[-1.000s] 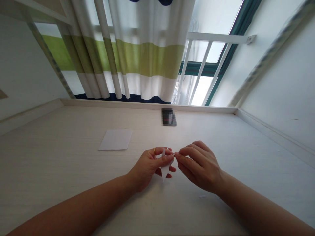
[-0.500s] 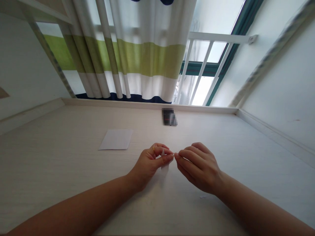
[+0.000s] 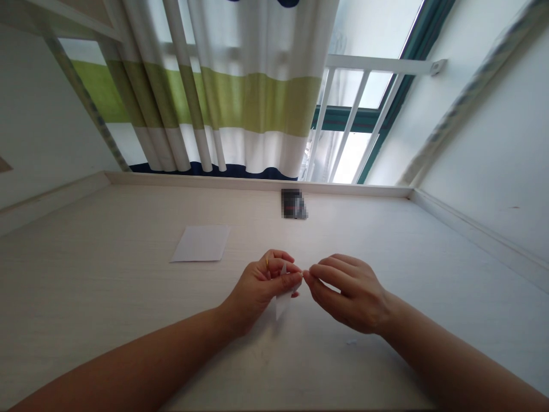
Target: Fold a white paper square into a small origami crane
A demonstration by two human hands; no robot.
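My left hand (image 3: 261,286) pinches a small white piece of paper (image 3: 282,305) between thumb and fingers; a pointed flap stands up behind the thumb and another part hangs below. A gold ring is on one finger. My right hand (image 3: 349,292) is closed in a pinch, its thumb and index fingertips meeting the left fingertips at a tiny white tip of the paper. Most of that tip is covered by the fingers. Both hands are held above the pale wooden tabletop (image 3: 128,320).
A flat white sheet of paper (image 3: 201,244) lies left of the hands. Near the back ledge (image 3: 240,181) sits a dark, pixelated object (image 3: 293,204). One small white scrap (image 3: 351,342) rests below my right wrist. Behind are a curtain (image 3: 257,103) and a white railing (image 3: 381,64).
My right hand has tilted slightly, with its outer fingers lower. The paper's hanging part has swung a little to the left and shows more. The pinch stays in the same place.
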